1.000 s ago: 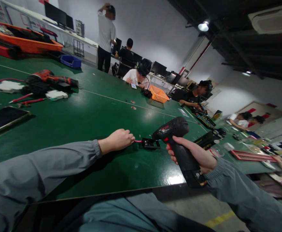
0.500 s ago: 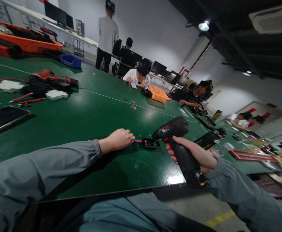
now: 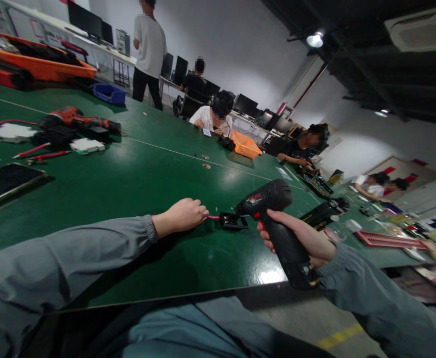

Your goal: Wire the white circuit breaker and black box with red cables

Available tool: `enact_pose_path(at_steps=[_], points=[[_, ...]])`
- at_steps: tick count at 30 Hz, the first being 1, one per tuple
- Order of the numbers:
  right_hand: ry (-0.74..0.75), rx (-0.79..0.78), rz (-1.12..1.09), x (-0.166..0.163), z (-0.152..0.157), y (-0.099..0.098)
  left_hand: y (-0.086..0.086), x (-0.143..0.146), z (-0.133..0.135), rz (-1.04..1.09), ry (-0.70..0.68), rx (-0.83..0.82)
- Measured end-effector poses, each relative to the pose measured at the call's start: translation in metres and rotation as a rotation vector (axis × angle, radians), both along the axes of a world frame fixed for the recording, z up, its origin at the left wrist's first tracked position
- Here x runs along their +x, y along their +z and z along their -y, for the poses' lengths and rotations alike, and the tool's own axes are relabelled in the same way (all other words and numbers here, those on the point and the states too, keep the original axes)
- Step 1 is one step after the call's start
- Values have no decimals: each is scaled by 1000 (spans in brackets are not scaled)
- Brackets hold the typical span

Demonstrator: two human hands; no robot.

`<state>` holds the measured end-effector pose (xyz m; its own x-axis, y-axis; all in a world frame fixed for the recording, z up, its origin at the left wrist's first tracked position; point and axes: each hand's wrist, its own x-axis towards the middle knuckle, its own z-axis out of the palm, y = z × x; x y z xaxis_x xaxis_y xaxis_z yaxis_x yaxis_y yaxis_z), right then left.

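The left hand (image 3: 182, 215) lay fisted on the green table (image 3: 128, 174), pinching a red wire (image 3: 213, 217) that ran toward three o'clock into a small black part (image 3: 233, 222). At three o'clock of that part, the right hand (image 3: 300, 238) gripped the handle of a black drill (image 3: 273, 219), whose nose pointed to nine o'clock and met the part. Far off at ten o'clock lay a red drill (image 3: 79, 119), with a dark tablet (image 3: 5, 181) at nine o'clock. At one o'clock an orange tray (image 3: 246, 146) sat beside a seated person (image 3: 212, 117). A standing person (image 3: 149, 49) was at eleven o'clock.
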<state>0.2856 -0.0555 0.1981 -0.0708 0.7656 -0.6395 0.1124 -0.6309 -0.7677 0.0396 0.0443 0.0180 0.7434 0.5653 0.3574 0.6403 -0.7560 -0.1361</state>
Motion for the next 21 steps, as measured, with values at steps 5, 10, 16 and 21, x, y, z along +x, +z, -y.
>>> enact_pose_path(at_steps=[5,10,16,21], points=[[0,3,9,1,-1,-1,0,0,0,0,7,-7],[7,-7,-3,2,-1,-2,0,0,0,5,7,0],[0,-3,7,2,-1,-1,0,0,0,11,2,4],[8,-4,-6,3,-1,-2,-1,0,0,6,2,7]])
